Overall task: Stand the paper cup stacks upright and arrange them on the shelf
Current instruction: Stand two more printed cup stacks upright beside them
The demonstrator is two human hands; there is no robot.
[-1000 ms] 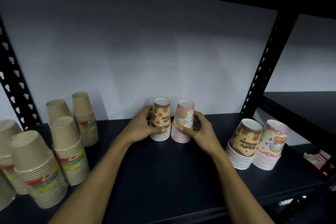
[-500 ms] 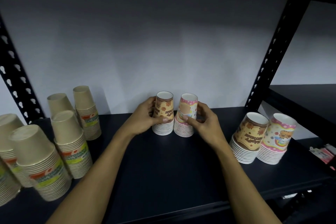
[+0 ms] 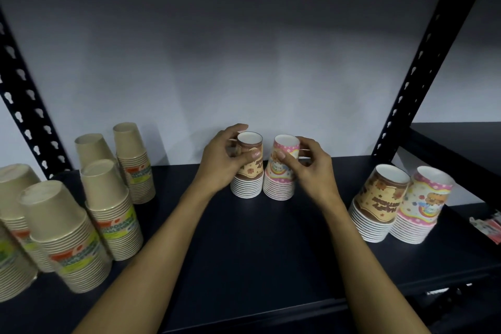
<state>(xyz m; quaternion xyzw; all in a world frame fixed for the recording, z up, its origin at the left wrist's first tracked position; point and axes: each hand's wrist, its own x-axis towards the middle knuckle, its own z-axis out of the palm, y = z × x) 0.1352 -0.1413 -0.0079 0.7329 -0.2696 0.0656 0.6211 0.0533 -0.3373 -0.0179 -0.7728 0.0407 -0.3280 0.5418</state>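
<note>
**While two stacks get their last nudge, the shelf looks nearly set**

Though every stack I can see already stands upright on the shelf (image 3: 244, 266), the person is busy with the middle pair near the back wall. The left hand (image 3: 219, 165) has thumb and fingers curled round the brown cup stack (image 3: 248, 171); the right hand (image 3: 311, 168) pinches the pink cup stack (image 3: 282, 173) just beside it, the two stacks touching at their bases. The kraft cup stacks (image 3: 108, 206) crowd the left end, and another brown-and-pink printed pair (image 3: 398, 203) stands at the right. By my reckoning, only releasing and perhaps squaring the rows remains.
</note>
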